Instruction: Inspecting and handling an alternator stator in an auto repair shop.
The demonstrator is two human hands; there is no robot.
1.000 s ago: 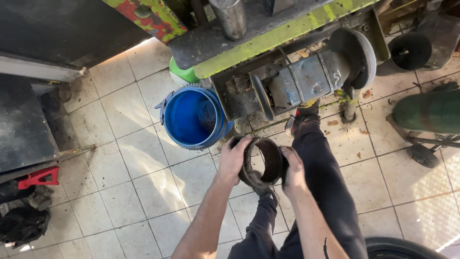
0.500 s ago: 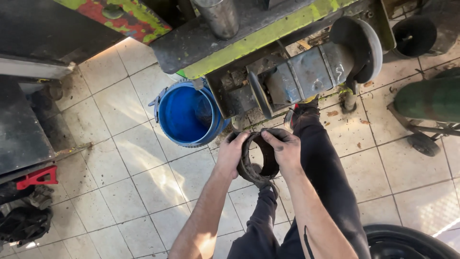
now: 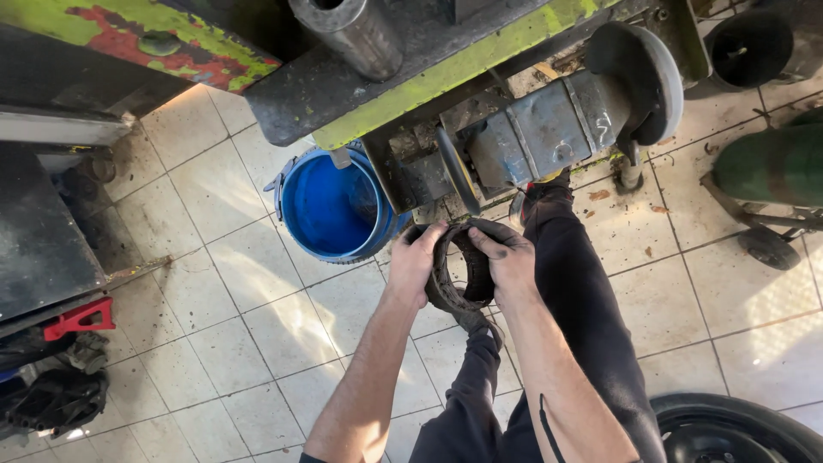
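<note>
Both of my hands hold a dirty black metal ring (image 3: 456, 273) just below a grey-blue machine part (image 3: 549, 129). My left hand (image 3: 417, 260) grips the ring's left rim. On the right, my right hand (image 3: 504, 259) reaches over the top edge, with grimy fingers hooked inside the opening. The ring hangs above my dark trouser legs (image 3: 583, 317) and the tiled floor (image 3: 249, 343).
A blue bucket (image 3: 330, 206) stands on the tiles left of the ring, partly under a green and black machine frame (image 3: 411, 77). A green cylinder on wheels (image 3: 771, 167) lies at right, a black tyre (image 3: 737, 429) at bottom right. Dark benches and a red clamp (image 3: 77, 317) sit at left.
The ring and both hands have moved up toward the grey-blue machine part. My right hand shifted from the ring's right side to over its top, fingers inside.
</note>
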